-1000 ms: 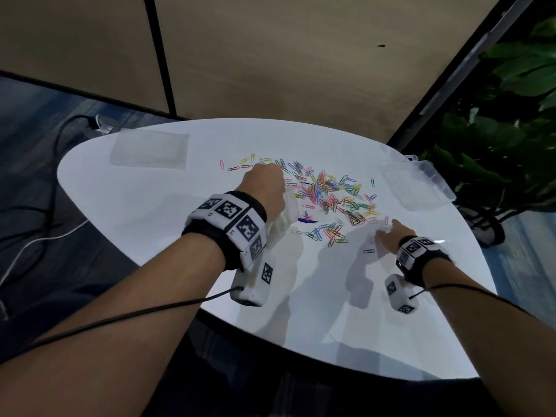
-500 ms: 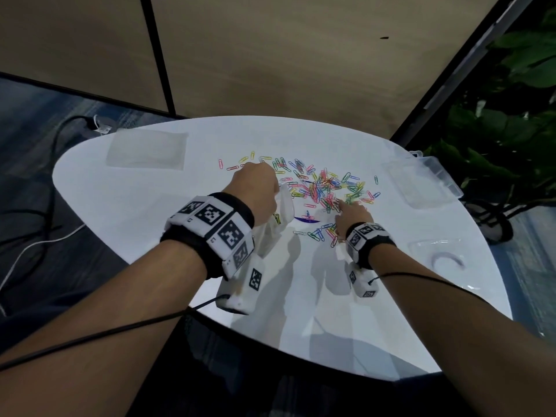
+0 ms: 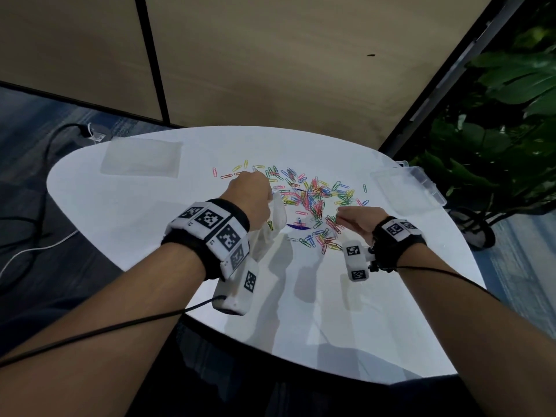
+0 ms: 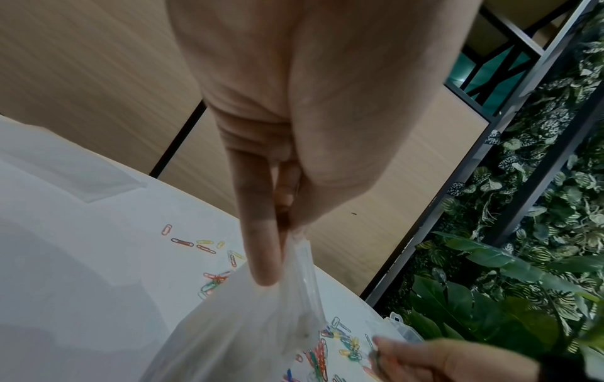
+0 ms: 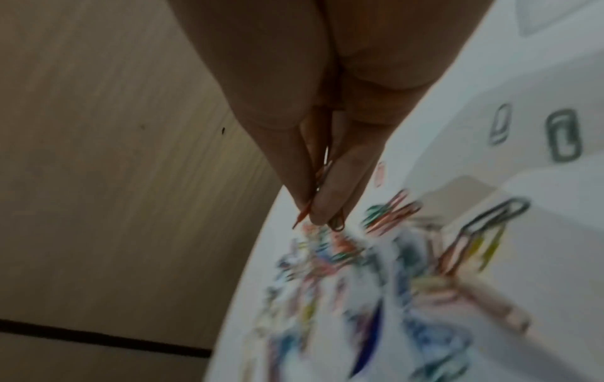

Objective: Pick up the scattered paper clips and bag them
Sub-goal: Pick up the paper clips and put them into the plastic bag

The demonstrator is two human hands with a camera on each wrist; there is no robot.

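Several coloured paper clips (image 3: 313,197) lie scattered across the middle of the white table (image 3: 126,212). My left hand (image 3: 251,194) pinches the top edge of a clear plastic bag (image 3: 270,227), which hangs below it; in the left wrist view the bag (image 4: 241,330) sags from the hand (image 4: 287,227). My right hand (image 3: 346,216), just right of the bag and above the near clips, pinches a few paper clips (image 5: 336,222) between its fingertips (image 5: 323,206). The clips on the table (image 5: 392,258) blur beneath it.
A flat clear bag (image 3: 141,158) lies at the table's far left. A clear plastic box (image 3: 409,188) sits at the right edge. Green plants (image 3: 496,121) stand right of the table; cables (image 3: 39,242) run on the floor at left.
My right hand moved from the table's right side into the clip pile, pinched up a few clips and has lifted them toward the bag. The left hand kept holding the bag.
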